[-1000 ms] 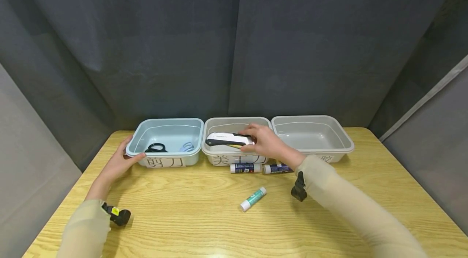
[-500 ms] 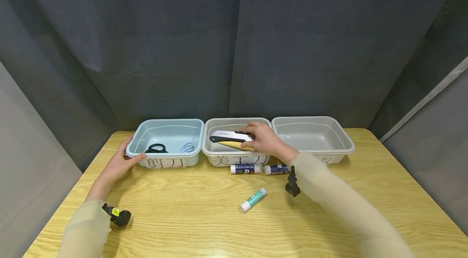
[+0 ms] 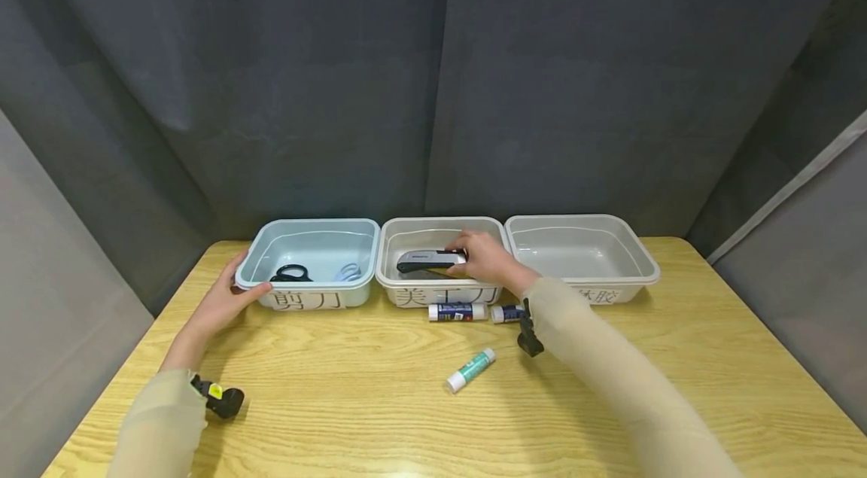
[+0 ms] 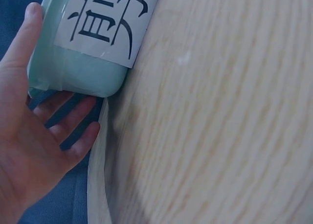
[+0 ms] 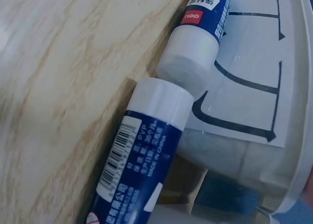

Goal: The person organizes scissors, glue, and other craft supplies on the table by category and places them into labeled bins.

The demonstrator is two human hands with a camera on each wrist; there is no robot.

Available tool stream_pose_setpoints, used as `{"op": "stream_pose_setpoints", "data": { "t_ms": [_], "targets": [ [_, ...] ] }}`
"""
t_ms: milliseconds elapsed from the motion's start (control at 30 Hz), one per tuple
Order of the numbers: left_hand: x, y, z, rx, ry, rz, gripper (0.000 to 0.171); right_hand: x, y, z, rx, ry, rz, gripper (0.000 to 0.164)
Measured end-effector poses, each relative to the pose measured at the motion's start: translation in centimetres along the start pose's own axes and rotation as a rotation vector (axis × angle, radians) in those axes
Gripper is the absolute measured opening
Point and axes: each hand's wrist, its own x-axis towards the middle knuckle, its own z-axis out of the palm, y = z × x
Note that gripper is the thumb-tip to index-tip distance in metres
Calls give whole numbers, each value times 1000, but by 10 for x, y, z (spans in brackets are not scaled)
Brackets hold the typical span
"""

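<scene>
My left hand [image 3: 220, 302] holds the near left corner of the light blue bin [image 3: 308, 226], its thumb over the front rim. In the left wrist view three fingers spread beside the bin's end wall. Inside that bin lie black-handled scissors [image 3: 291, 273] and pale blue scissor handles [image 3: 348, 272]. My right hand [image 3: 484, 258] reaches into the middle grey bin [image 3: 440, 221] and grips a grey-and-black utility knife [image 3: 430, 260] by its right end. A bit of yellow shows under it near the fingertips. The right wrist view shows the bin's label, not the fingers.
Two blue glue sticks [image 3: 457, 312] [image 5: 137, 160] lie end to end against the bins' front. A green glue stick [image 3: 470, 370] lies nearer on the wooden table [image 3: 325, 403]. The right grey bin [image 3: 576, 220] adjoins the middle one. A dark curtain [image 3: 339, 86] hangs behind.
My right hand has lowered the utility knife into the middle bin and shifted it slightly right. The yellow part beneath it shows less than half a second ago. My left hand has stayed on its bin.
</scene>
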Motion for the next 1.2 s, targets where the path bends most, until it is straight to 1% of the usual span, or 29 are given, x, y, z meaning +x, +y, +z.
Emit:
{"op": "stream_pose_setpoints", "data": {
  "t_ms": [167,333,433,633,800,900,1067,1200],
  "targets": [
    [0,1,-1,-28,1,12,92,2,1,0,-20,-12,-18,40],
    [0,0,-1,-23,-3,7,93,4,2,1,-19,-52,1,40],
    [0,0,-1,-27,-4,2,93,6,3,2,-14,-57,10,39],
    [0,-2,-1,-18,1,1,93,7,4,3,19,-86,47,39],
    [0,-2,0,-5,3,0,93,6,3,3,55,-108,92,35],
    [0,-2,1,0,2,1,94,5,3,3,78,-104,114,32],
    [1,-2,0,2,-7,-1,95,1,3,0,140,-69,135,32],
    [1,-1,-1,-7,-18,-1,95,-3,3,-5,175,-41,136,31]
  ]
}}
